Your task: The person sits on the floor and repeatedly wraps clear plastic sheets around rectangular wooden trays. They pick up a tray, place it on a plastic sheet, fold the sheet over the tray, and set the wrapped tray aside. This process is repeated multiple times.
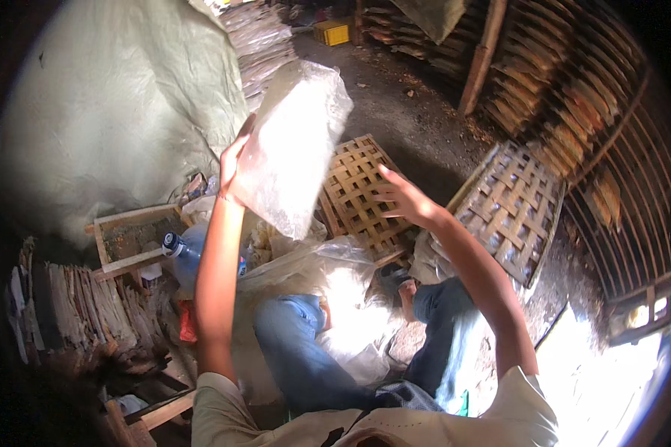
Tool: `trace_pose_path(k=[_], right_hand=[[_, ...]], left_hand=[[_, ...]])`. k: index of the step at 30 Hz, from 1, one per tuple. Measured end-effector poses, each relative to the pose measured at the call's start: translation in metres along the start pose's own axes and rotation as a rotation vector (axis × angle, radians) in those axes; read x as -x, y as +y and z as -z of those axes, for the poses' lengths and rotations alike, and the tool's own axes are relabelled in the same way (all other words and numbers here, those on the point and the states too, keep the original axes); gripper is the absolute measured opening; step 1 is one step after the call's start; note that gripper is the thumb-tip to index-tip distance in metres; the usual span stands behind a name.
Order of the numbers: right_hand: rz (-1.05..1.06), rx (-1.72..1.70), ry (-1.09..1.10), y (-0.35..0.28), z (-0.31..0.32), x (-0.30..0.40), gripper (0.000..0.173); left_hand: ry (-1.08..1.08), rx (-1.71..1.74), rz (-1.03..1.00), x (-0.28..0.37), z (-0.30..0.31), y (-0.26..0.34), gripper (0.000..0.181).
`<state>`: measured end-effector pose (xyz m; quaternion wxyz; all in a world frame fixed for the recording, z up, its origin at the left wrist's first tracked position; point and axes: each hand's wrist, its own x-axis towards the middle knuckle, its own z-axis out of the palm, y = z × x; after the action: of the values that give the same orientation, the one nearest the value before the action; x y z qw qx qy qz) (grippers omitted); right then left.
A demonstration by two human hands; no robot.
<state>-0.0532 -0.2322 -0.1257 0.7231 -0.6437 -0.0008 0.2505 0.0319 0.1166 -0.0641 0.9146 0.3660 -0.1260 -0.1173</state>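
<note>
My left hand [235, 165] grips the left edge of a translucent plastic bag or sheet [296, 145], raised upright in front of me. Bright light glares off its middle, so I cannot tell whether anything is inside. To the right, my right hand [405, 198] is raised with its fingers apart and nothing in them. Below and behind that hand lies a woven bamboo rack [363, 184]. More clear plastic sheeting [335, 257] spreads between and beyond my bent knees.
A second woven rack [509, 212] leans at the right, near stacked thin sheets [537, 61]. On the left are a large water bottle [193, 251], a wooden frame box [134, 232] and a pale tarp [128, 100]. A wooden post [483, 56] and yellow crate [331, 33] stand farther back.
</note>
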Motion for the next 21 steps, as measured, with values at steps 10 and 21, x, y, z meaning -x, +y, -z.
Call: trace_pose_path(k=[10, 21], right_hand=[[0.461, -0.055, 0.641, 0.056, -0.021, -0.003, 0.035], [0.132, 1.509, 1.505, -0.124, 0.279, 0.162, 0.033]], left_hand=[[0.280, -0.632, 0.030, 0.042, 0.037, -0.093, 0.056], [-0.151, -1.396, 0.273, 0.065, 0.018, -0.161, 0.102]])
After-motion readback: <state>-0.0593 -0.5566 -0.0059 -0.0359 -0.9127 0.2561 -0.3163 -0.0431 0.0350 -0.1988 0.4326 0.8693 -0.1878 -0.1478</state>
